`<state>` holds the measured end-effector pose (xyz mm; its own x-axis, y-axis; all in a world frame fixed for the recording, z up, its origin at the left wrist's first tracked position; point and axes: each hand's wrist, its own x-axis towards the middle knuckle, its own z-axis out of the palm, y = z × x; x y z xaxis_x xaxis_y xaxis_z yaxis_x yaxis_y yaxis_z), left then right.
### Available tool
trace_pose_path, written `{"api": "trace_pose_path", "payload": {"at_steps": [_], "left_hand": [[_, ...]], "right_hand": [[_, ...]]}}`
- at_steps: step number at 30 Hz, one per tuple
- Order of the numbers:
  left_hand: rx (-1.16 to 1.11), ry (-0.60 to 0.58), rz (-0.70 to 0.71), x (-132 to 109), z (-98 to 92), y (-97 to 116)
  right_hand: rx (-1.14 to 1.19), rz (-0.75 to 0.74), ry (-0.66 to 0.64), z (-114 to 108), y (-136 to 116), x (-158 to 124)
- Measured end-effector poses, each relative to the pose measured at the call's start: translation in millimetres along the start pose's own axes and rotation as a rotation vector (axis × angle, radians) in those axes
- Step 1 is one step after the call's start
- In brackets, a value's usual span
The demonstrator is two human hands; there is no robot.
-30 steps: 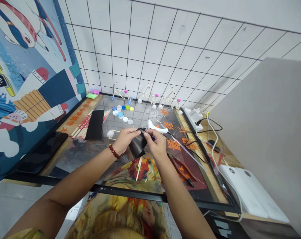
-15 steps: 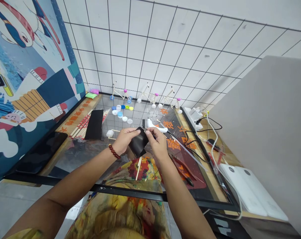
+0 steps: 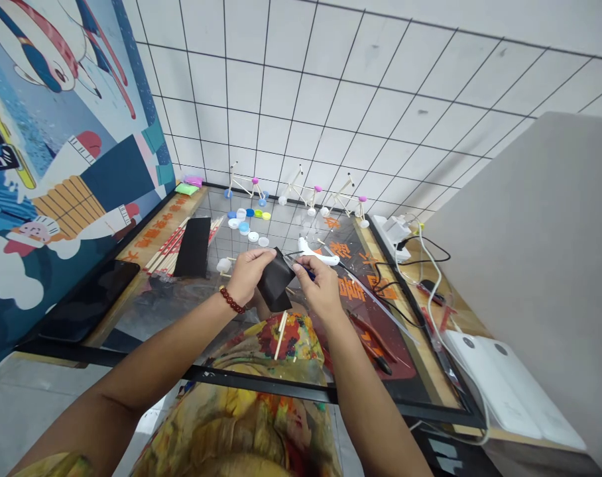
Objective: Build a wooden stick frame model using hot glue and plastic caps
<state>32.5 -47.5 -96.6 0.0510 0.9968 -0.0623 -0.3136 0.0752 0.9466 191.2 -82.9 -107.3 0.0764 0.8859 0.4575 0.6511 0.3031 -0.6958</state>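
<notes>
My left hand (image 3: pixel 248 273) grips the left edge of a small black sheet (image 3: pixel 275 285), fingers curled over its top. My right hand (image 3: pixel 317 285) is closed at the sheet's right edge, with something dark blue showing between the fingers; I cannot make out what it is. Both hands hover above the glass-topped table (image 3: pixel 146 308), close to my body. A white glue gun (image 3: pixel 317 253) lies just beyond my right hand. A wooden stick (image 3: pixel 280 334) lies below the sheet.
Three small stick bicycles (image 3: pixel 295 191) stand along the tiled wall. Several bottle caps (image 3: pixel 245 222), a larger black sheet (image 3: pixel 193 246) and a bundle of sticks (image 3: pixel 166 252) lie at left. Red pliers (image 3: pixel 375 344), cables and a white power strip (image 3: pixel 393 233) sit at right. A dark tablet (image 3: pixel 89 299) lies far left.
The black sheet has been turned slightly between my hands and now sits a little more to the left; both hands have stayed in about the same place.
</notes>
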Motion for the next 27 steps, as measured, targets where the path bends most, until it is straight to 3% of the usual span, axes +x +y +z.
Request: {"api": "trace_pose_path", "payload": {"at_steps": [12, 27], "left_hand": [[0.03, -0.028, 0.047, -4, 1.8, -8], [-0.088, -0.067, 0.02, -7, 4.2, -10]], "right_hand": [[0.082, 0.04, 0.046, 12, -12, -3], [0.093, 0.072, 0.077, 12, -6, -4]]}}
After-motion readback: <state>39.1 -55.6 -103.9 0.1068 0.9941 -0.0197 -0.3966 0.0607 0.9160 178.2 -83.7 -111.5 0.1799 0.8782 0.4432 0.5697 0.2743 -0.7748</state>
